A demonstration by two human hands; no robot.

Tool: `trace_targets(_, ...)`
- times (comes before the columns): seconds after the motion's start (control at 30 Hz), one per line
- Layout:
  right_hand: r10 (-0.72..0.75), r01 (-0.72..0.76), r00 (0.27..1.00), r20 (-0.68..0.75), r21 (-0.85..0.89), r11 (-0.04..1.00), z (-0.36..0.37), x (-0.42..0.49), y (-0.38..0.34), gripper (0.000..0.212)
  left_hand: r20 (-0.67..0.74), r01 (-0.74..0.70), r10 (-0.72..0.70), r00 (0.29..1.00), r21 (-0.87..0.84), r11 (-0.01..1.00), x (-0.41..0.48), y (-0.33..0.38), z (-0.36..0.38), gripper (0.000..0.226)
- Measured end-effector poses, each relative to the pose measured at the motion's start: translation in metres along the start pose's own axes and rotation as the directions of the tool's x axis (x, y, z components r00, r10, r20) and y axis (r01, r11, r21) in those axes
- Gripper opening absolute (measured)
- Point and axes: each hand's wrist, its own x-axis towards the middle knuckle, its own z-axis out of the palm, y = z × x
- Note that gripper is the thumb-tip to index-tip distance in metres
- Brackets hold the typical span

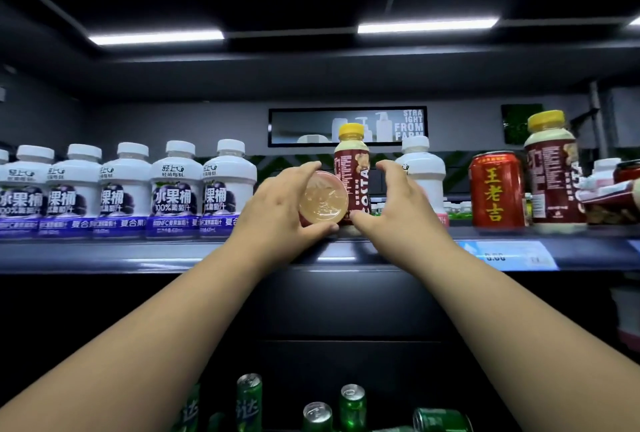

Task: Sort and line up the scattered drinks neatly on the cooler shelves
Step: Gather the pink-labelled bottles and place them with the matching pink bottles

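Observation:
My left hand (277,203) grips a bottle lying on its side (323,197), its round pale bottom facing me, at the front of the upper shelf (138,251). Just behind it stands a dark red bottle with a yellow cap (352,168). My right hand (398,199) hovers beside that upright bottle with fingers spread and curved, thumb near its base; whether it touches is unclear. A row of white grape juice bottles (173,189) lines the shelf's left half.
Right of my hands stand a white bottle (424,175), a red can (497,189) and a second yellow-capped red bottle (552,171), with tipped items at the far right (613,196). Green cans (351,407) stand and lie on the lower shelf.

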Motion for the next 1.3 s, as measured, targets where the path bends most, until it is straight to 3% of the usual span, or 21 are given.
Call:
trace_targets(0.13,0.019,-0.019,0.999,-0.049,0.001,1.0,0.009,0.019,-0.003,0.053,-0.082,0.003,-0.01,0.997,-0.09,0.996,-0.007,-0.006,0.004,0.093)
trace_targets(0.3,-0.071,0.094,0.964,-0.255,0.079,0.992,0.013,0.008,0.0,0.044,-0.21,0.169,-0.18,0.961,-0.067,0.983,-0.012,-0.008,0.004,0.092)
trace_targets(0.4,-0.152,0.11,0.909,-0.389,-0.128,0.986,-0.006,0.002,0.01,0.049,-0.174,0.175,-0.172,0.97,0.003,0.985,-0.01,-0.007,0.005,0.087)
trace_targets(0.47,-0.106,0.014,0.933,-0.344,-0.261,0.965,-0.018,0.004,0.021,0.062,-0.15,0.153,-0.148,0.977,0.018,0.988,-0.009,-0.006,0.006,0.087)
trace_targets(0.57,0.078,-0.132,0.979,-0.186,-0.3,0.945,-0.025,0.009,0.031,0.082,-0.164,0.129,-0.127,0.978,0.002,0.992,-0.007,-0.006,0.009,0.082)
trace_targets(0.7,0.14,-0.164,0.986,-0.088,-0.416,0.895,-0.019,0.009,0.036,0.102,-0.239,0.113,-0.137,0.961,-0.11,0.987,-0.013,-0.008,0.008,0.081)
trace_targets(0.83,0.128,-0.168,0.983,-0.13,-0.371,0.913,-0.021,0.009,0.037,0.101,-0.338,-0.018,-0.025,0.941,-0.124,0.992,-0.02,-0.009,0.006,0.079)
trace_targets(1.0,0.174,-0.194,0.98,-0.093,-0.303,0.933,-0.023,0.008,0.036,0.101,-0.476,-0.235,0.177,0.861,-0.064,0.97,-0.023,-0.009,0.009,0.071)
trace_targets(1.3,0.205,-0.218,0.976,-0.076,-0.318,0.923,-0.02,0.01,0.038,0.101,-0.425,-0.148,0.094,0.9,-0.094,0.985,-0.023,-0.008,0.008,0.068)
